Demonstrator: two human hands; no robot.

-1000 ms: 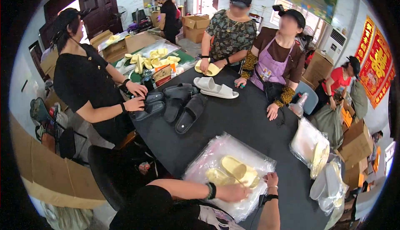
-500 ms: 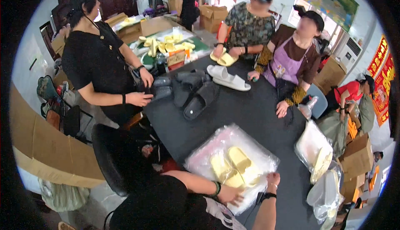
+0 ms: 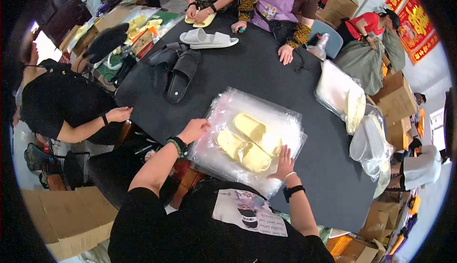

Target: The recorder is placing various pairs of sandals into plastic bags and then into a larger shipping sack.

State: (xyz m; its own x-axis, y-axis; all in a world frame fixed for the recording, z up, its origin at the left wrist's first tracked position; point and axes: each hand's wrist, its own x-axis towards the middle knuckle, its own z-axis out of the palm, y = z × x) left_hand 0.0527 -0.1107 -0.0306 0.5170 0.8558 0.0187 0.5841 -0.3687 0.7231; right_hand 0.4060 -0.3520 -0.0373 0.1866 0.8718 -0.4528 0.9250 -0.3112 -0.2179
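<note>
Yellow slippers [image 3: 254, 132] lie as a pair, side by side, on a stack of clear plastic bags [image 3: 209, 154] at the near side of the black table [image 3: 328, 182]. In the head view, they sit between the person's two hands, with straps facing up; whether a layer of plastic covers them cannot be told. The left hand [image 3: 194, 130] is at the left edge of the stack, its fingers bent; whether its grip is pinching the plastic cannot be told. The right hand [image 3: 284, 166] lies at the right edge of the stack, its grip wide, fingers spread and pointing away from the person, just beside the nearer slippers.

Beyond the stack are black slippers [image 3: 182, 77], with white slippers [image 3: 208, 39] farther back. Near the right edge of the table lie a pale packet [image 3: 333, 89] with more yellow footwear [image 3: 354, 110] on it, and a bag of whitish footwear [image 3: 365, 144]. Across the table, a co-worker in a purple apron [image 3: 278, 1] rests one hand on the surface.
</note>
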